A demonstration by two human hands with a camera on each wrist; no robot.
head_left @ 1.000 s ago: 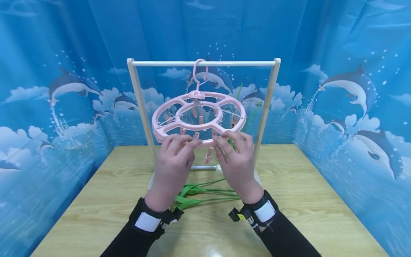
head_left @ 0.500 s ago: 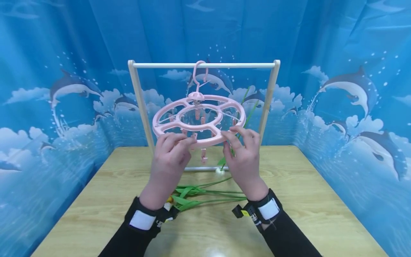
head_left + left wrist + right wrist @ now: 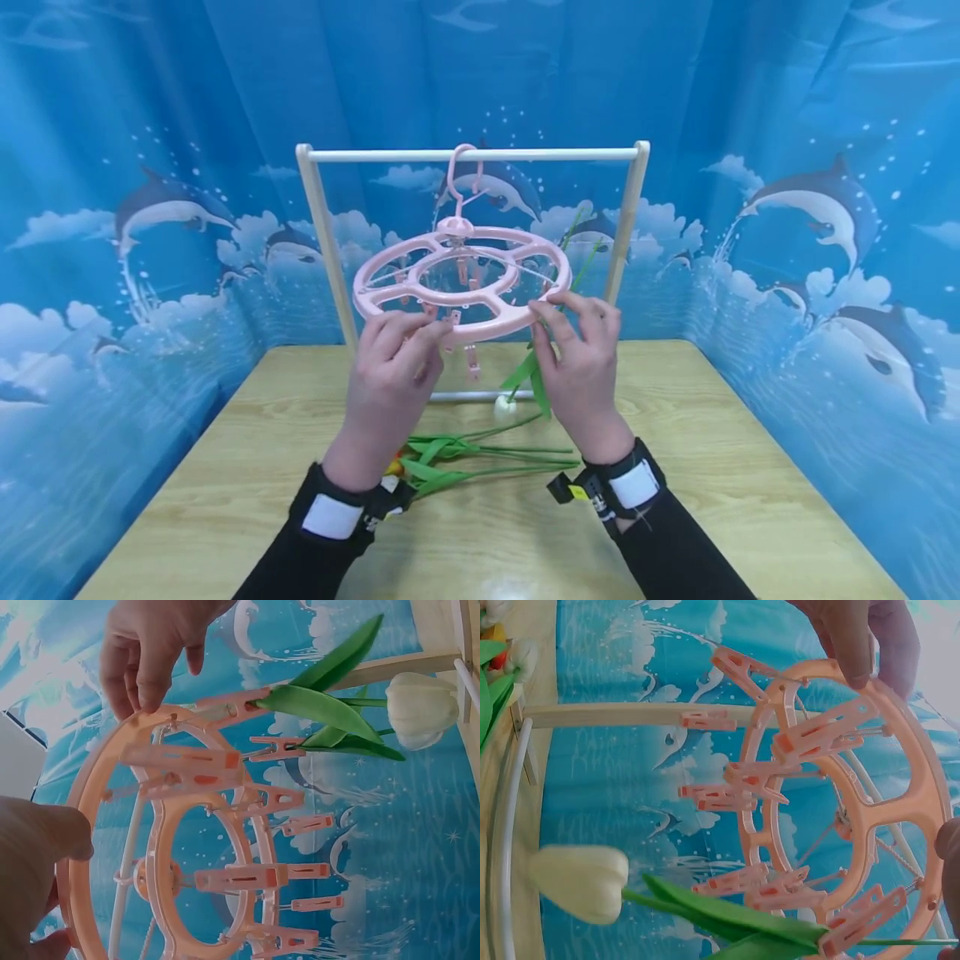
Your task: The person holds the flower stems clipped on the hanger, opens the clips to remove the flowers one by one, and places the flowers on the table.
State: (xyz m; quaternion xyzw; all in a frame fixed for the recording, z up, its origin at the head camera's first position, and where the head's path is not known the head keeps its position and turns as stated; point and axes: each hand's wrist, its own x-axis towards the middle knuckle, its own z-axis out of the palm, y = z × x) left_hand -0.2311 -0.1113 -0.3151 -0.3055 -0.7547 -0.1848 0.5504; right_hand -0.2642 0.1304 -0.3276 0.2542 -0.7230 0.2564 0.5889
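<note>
Dolphin curtain (image 3: 487, 67), rack (image 3: 540, 155), tulips (image 3: 442, 482) on table (image 3: 690, 433), left hand (image 3: 390, 367) and right hand (image 3: 581, 371) pinching hanger (image 3: 491, 327)

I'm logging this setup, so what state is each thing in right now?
Rack: standing upright
Pink hanger: hooked on the rack
Pegs: dangling, some without a flower
White tulip: clipped, hanging flower down
Loose tulips: lying on the table
Left hand: pinching the pink hanger
Right hand: pinching the pink hanger

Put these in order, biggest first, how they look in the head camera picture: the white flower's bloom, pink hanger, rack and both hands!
1. Rack
2. Pink hanger
3. Left hand and right hand: too alike to rank
4. White bloom
</note>
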